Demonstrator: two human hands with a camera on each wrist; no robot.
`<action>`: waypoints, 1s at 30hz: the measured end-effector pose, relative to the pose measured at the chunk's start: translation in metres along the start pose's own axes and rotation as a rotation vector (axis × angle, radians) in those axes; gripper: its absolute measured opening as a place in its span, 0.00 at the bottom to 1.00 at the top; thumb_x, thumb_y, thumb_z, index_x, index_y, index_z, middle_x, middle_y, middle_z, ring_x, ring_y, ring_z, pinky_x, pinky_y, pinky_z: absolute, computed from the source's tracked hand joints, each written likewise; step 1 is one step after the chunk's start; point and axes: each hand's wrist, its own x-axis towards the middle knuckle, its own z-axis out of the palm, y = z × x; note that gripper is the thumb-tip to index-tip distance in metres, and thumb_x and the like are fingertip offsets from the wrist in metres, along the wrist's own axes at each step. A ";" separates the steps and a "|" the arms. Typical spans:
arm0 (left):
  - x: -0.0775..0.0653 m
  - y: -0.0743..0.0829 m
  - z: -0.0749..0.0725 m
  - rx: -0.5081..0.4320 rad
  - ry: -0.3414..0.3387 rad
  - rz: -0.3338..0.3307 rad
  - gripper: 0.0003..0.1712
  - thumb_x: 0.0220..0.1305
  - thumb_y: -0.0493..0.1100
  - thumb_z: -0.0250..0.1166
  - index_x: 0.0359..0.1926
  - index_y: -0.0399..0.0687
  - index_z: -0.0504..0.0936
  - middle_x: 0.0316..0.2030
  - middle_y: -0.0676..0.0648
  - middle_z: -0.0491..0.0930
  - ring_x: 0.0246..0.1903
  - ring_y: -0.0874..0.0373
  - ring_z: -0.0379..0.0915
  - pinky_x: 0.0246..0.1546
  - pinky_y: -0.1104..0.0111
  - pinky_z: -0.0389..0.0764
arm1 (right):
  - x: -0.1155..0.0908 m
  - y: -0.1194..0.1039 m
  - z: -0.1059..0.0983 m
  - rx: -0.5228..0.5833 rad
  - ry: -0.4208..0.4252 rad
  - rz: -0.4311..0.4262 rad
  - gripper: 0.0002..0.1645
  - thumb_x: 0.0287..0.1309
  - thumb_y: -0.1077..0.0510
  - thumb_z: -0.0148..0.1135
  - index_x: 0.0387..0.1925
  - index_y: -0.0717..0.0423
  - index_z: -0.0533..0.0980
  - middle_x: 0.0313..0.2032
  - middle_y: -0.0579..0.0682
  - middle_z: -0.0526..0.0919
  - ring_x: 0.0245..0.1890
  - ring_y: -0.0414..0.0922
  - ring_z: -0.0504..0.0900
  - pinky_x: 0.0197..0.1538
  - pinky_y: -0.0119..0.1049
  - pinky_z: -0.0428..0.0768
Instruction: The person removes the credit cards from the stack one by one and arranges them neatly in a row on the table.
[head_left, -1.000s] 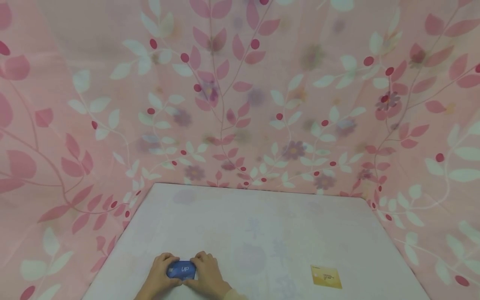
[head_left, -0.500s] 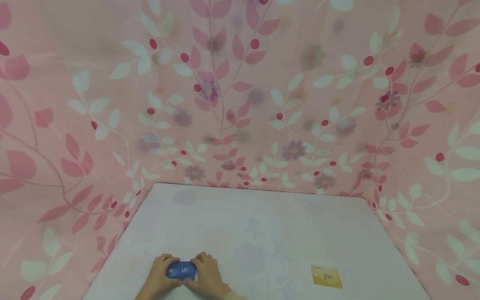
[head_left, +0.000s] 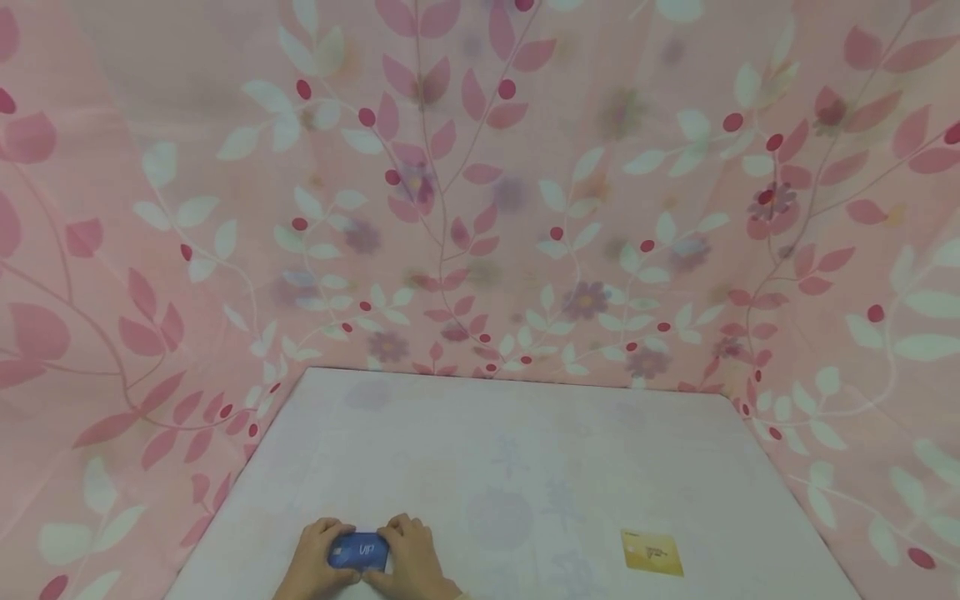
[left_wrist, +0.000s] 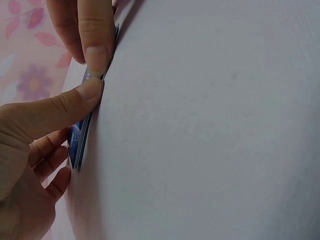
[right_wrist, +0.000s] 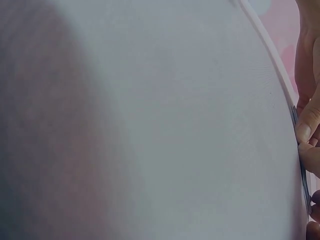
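A small stack of cards, topped by a blue VIP card (head_left: 362, 551), lies flat at the near left of the white table. My left hand (head_left: 318, 558) pinches its left end, thumb on the near edge and fingers on the far edge. At the right end, my right hand (head_left: 411, 554) grips it the same way, the two thumbs close together. Several thin layers show along the edge of the stack (left_wrist: 81, 142) in the left wrist view. Apart from them, to the right, a yellow card (head_left: 652, 552) lies on the table.
The white table (head_left: 480, 442) bears faint printed patterns. Pink curtains (head_left: 495, 208) with leaves and flowers hang behind it and on both sides.
Both hands and the stack of cards have slid slightly toward the near edge, still together. The yellow card has stayed in place.
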 end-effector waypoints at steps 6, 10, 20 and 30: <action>-0.002 0.001 0.000 -0.006 -0.009 -0.016 0.34 0.28 0.43 0.79 0.44 0.42 0.80 0.46 0.40 0.73 0.49 0.40 0.66 0.51 0.40 0.68 | -0.002 -0.001 0.001 -0.021 0.026 -0.025 0.31 0.46 0.34 0.66 0.46 0.50 0.78 0.42 0.40 0.71 0.38 0.33 0.65 0.36 0.26 0.62; -0.003 0.002 0.000 -0.006 -0.026 -0.033 0.35 0.28 0.43 0.79 0.45 0.42 0.80 0.46 0.40 0.73 0.50 0.40 0.65 0.51 0.40 0.68 | -0.003 -0.003 -0.003 0.011 -0.009 -0.003 0.31 0.46 0.35 0.66 0.47 0.51 0.78 0.41 0.40 0.70 0.37 0.33 0.65 0.36 0.26 0.62; -0.006 -0.003 0.002 0.009 0.012 -0.008 0.38 0.27 0.43 0.79 0.46 0.38 0.79 0.46 0.40 0.71 0.49 0.39 0.64 0.51 0.41 0.68 | 0.002 -0.009 -0.012 0.126 -0.126 0.157 0.36 0.41 0.35 0.70 0.49 0.52 0.76 0.41 0.40 0.68 0.39 0.34 0.65 0.41 0.28 0.68; -0.007 -0.004 0.002 -0.018 -0.011 -0.033 0.36 0.28 0.44 0.79 0.46 0.40 0.78 0.47 0.40 0.70 0.48 0.40 0.64 0.50 0.40 0.69 | 0.008 -0.015 -0.020 0.195 -0.180 0.268 0.35 0.34 0.38 0.75 0.44 0.50 0.74 0.37 0.39 0.67 0.36 0.35 0.66 0.42 0.30 0.71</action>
